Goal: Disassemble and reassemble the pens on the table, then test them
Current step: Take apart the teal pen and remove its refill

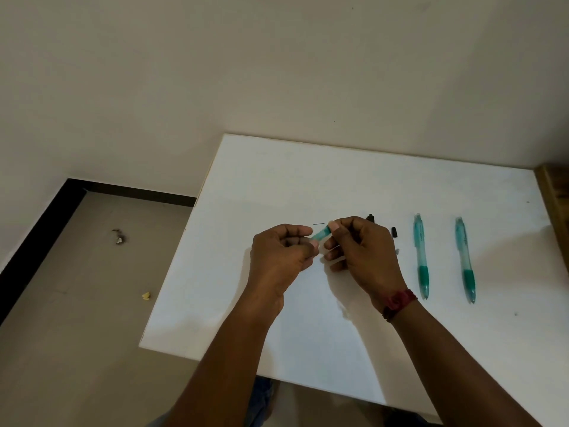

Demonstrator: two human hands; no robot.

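We hold a short see-through teal plastic pen piece [321,234] just above the flat white table [308,180]. Our left hand [281,257] pinches one end and our right hand [361,251] pinches the other. A tiny black pen bit [394,232] lies on the table near our right hand. If we tug too hard, the piece may slip and small bits could roll off and get lost

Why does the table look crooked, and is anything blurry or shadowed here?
Head view: the wide-angle lens skews the white table; light is dim, without glare; left hand and right hand cast soft shadows on it; the teal pen piece they hold looks slightly blurred, the two whole pens clearer.
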